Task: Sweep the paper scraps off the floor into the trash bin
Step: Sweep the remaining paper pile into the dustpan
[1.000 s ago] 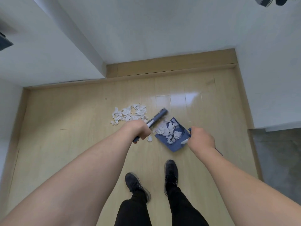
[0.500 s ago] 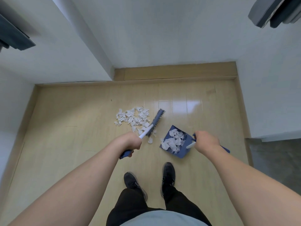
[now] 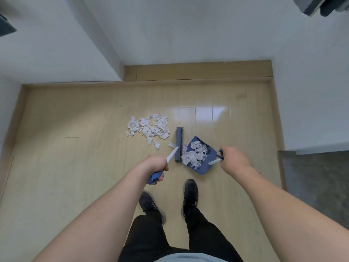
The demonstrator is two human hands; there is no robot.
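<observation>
White paper scraps (image 3: pixel 149 127) lie in a loose pile on the wooden floor, left of the tools. My left hand (image 3: pixel 155 166) grips the white-and-blue handle of a blue brush (image 3: pixel 179 143), whose head rests on the floor against the open mouth of a blue dustpan (image 3: pixel 203 168). Several scraps (image 3: pixel 195 153) sit inside the dustpan. My right hand (image 3: pixel 234 160) holds the dustpan's handle at its right side. One small scrap (image 3: pixel 171 145) lies just left of the brush head. No trash bin is in view.
White walls enclose the floor (image 3: pixel 75 167) at the back and both sides, with a wooden skirting step (image 3: pixel 204 72) at the far end. A grey floor area (image 3: pixel 317 182) lies to the right. My two black shoes (image 3: pixel 189 195) stand just behind the dustpan.
The brush head has swung right from the edge of the scrap pile to the dustpan's mouth. The dustpan stays in about the same place.
</observation>
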